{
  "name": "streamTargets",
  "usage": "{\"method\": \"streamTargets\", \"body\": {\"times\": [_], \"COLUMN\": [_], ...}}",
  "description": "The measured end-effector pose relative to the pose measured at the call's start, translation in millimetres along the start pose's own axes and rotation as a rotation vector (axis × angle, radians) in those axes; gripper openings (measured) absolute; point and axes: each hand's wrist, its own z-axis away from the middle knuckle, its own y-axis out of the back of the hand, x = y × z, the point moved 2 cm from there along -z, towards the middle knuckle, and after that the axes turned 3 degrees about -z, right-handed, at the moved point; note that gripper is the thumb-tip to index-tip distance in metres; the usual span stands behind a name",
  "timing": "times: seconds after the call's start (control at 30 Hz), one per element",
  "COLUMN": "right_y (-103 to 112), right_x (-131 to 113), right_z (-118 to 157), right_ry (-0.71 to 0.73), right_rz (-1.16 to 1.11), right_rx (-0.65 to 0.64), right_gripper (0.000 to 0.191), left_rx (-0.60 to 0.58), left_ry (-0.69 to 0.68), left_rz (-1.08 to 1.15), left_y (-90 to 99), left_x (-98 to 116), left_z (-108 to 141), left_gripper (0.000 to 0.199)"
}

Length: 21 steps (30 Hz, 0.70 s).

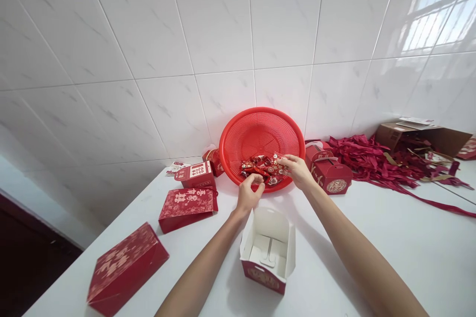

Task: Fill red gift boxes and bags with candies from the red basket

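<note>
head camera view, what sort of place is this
Perhaps a tiled room at home or a small workroom, used for packing: marbled wall tiles, a white table with red boxes, and a red basket holding small wrapped pieces.

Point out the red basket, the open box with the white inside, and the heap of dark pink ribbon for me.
Red basket (262, 131): head view, on its bare mesh inside.
Open box (275, 251): head view, on its white inner floor.
Ribbon heap (357, 156): head view, on its tangled middle.
</note>
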Motion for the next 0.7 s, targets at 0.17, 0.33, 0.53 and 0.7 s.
{"method": "streamTargets", "body": {"times": [0.17, 0.33, 0.53, 0.7], "right_y": [6, 3, -2, 1], "right_x": [-7, -10, -10, -6], "right_z": [-3, 0, 3, 0], "right_ry": [0.008, -0.032, -0.103, -0.110], "right_rz": [-0.039, -0.073, -0.053, -0.005], "right_rx": [0.099, 0.149, 0.105, 0.026], "right_gripper": [0.015, 0.016, 0.005, 0.009], "left_rx": [-0.140, -0.311, -0.358, -0.266], "left_ry": [-0.174, -0.217, -0.156, -0.173], "left_rz": [-0.349, -0.564, -0.664, -0.583], "left_y": [-1.2, -20.3, -25.6, -17.5], "left_x": [-6, -3, 1, 0], "left_z": [-4, -2, 0, -6], "left_gripper": [0.016, 0.043, 0.037, 0.021]}}
